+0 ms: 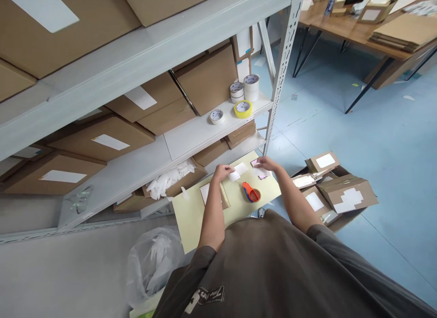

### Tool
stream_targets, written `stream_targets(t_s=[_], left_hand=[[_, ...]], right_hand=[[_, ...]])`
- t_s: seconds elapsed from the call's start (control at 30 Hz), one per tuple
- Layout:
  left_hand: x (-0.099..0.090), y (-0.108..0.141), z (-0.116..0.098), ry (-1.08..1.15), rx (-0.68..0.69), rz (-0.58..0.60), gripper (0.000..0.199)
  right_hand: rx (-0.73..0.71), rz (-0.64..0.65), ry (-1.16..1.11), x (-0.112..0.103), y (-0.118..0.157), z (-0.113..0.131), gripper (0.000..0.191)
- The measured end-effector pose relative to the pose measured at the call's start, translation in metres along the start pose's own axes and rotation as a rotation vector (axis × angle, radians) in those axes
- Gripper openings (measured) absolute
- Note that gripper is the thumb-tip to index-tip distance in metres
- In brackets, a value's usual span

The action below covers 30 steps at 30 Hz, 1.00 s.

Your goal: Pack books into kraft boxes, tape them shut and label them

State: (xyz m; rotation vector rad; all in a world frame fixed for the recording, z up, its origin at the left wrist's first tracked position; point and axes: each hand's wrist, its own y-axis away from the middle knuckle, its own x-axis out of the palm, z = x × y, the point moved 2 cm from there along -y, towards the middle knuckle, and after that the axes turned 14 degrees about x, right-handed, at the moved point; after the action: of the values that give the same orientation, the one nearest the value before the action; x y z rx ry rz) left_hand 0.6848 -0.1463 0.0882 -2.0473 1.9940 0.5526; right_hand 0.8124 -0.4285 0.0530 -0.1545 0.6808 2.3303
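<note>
My left hand is pinched on a small white paper above the pale yellow table. At the table's far right edge, my right hand has its fingers closed at a white sheet with a dark and pink edge. Another white paper lies between the hands. An orange-red tape dispenser rests nearer my body. A small cardboard box with a white label sits on the table beside my left forearm.
Metal shelves with cartons and tape rolls stand ahead and left. A clear bag of white scraps is at lower left. Boxes are piled on the floor at right. A wooden table stands at upper right.
</note>
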Motion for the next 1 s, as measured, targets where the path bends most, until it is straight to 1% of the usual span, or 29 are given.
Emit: stream_targets(t_s=[0.07,0.1,0.13,0.2,0.27,0.33,0.37,0.4,0.43,0.5,0.53,0.57,0.6,0.63,0.67,0.77,0.83,0.9,0.93,0.97,1.0], left_hand=[[-0.014,0.002,0.002,0.012,-0.022,-0.068,0.033],[-0.015,0.001,0.001,0.019,-0.026,-0.095,0.033],[-0.013,-0.001,0.000,0.025,-0.026,-0.120,0.036],[0.003,-0.007,-0.004,0.034,-0.008,-0.164,0.051],[0.024,-0.009,-0.010,0.035,0.027,-0.196,0.067],[0.040,-0.002,-0.015,0.016,0.065,-0.241,0.073],[0.045,0.005,-0.016,0.025,0.065,-0.256,0.072],[0.048,0.015,-0.017,0.060,0.048,-0.244,0.069],[0.049,0.026,-0.018,0.121,0.034,-0.202,0.066],[0.048,0.052,-0.021,0.257,0.068,-0.058,0.064],[0.045,0.065,-0.022,0.284,0.069,-0.024,0.061],[0.042,0.077,-0.023,0.289,0.066,-0.023,0.057],[0.039,0.087,-0.024,0.279,0.057,-0.055,0.054],[0.035,0.096,-0.024,0.255,0.042,-0.113,0.050],[0.030,0.103,-0.023,0.226,0.024,-0.183,0.047],[0.016,0.118,-0.018,0.142,-0.057,-0.410,0.041],[0.007,0.127,-0.014,0.158,-0.102,-0.561,0.041],[-0.001,0.136,-0.010,0.273,-0.120,-0.683,0.046],[-0.004,0.141,-0.008,0.345,-0.124,-0.717,0.050],[-0.006,0.145,-0.007,0.406,-0.130,-0.734,0.055],[-0.007,0.149,-0.006,0.445,-0.141,-0.741,0.059]], right_hand=[[0.036,-0.050,-0.046,-0.015,0.008,-0.005,0.055],[0.045,-0.063,-0.059,-0.019,0.012,-0.005,0.053],[0.043,-0.071,-0.060,-0.020,0.015,-0.001,0.051],[0.002,-0.080,-0.025,-0.013,0.020,0.012,0.043],[-0.057,-0.092,0.050,0.002,0.025,0.031,0.034],[-0.106,-0.100,0.146,0.022,0.028,0.049,0.025],[-0.133,-0.093,0.201,0.032,0.029,0.057,0.021],[-0.167,-0.084,0.256,0.042,0.030,0.064,0.016],[-0.208,-0.068,0.304,0.051,0.031,0.071,0.013],[-0.289,-0.019,0.373,0.070,0.031,0.081,0.008],[-0.321,0.010,0.393,0.079,0.031,0.086,0.009],[-0.344,0.034,0.406,0.088,0.030,0.091,0.010],[-0.361,0.049,0.413,0.096,0.030,0.096,0.011],[-0.378,0.046,0.417,0.104,0.029,0.101,0.012],[-0.400,0.018,0.416,0.111,0.029,0.106,0.014],[-0.507,-0.166,0.361,0.126,0.032,0.121,0.018],[-0.549,-0.306,0.265,0.132,0.036,0.125,0.018],[-0.506,-0.417,0.134,0.138,0.039,0.123,0.022],[-0.448,-0.451,0.062,0.140,0.039,0.120,0.024],[-0.375,-0.453,-0.006,0.144,0.039,0.116,0.026],[-0.297,-0.414,-0.068,0.148,0.039,0.112,0.028]])
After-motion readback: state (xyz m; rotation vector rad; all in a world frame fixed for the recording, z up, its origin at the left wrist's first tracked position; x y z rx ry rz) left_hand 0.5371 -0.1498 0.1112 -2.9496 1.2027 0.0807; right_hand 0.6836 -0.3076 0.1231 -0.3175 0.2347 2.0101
